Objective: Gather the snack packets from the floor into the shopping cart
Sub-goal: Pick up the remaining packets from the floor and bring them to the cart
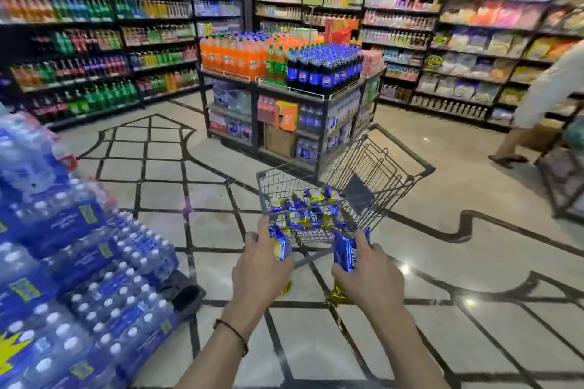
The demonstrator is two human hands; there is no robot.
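Note:
A small wire shopping cart (pixel 407 164) stands on the tiled floor just ahead of me, with several blue-and-gold snack packets (pixel 311 210) lying in its basket. My left hand (pixel 259 268) grips a blue-and-yellow snack packet (pixel 279 245) just short of the cart's near rim. My right hand (pixel 368 278) holds a second blue snack packet (pixel 346 251) at the same height, to the right of the first. Gold packet ends stick out below both hands.
Stacked packs of bottled water (pixel 72 278) fill the left side. A display island of soda bottles (pixel 294 73) stands behind the cart. Stocked shelves line the back walls. A person (pixel 543 104) walks at the far right beside another cart (pixel 562 180).

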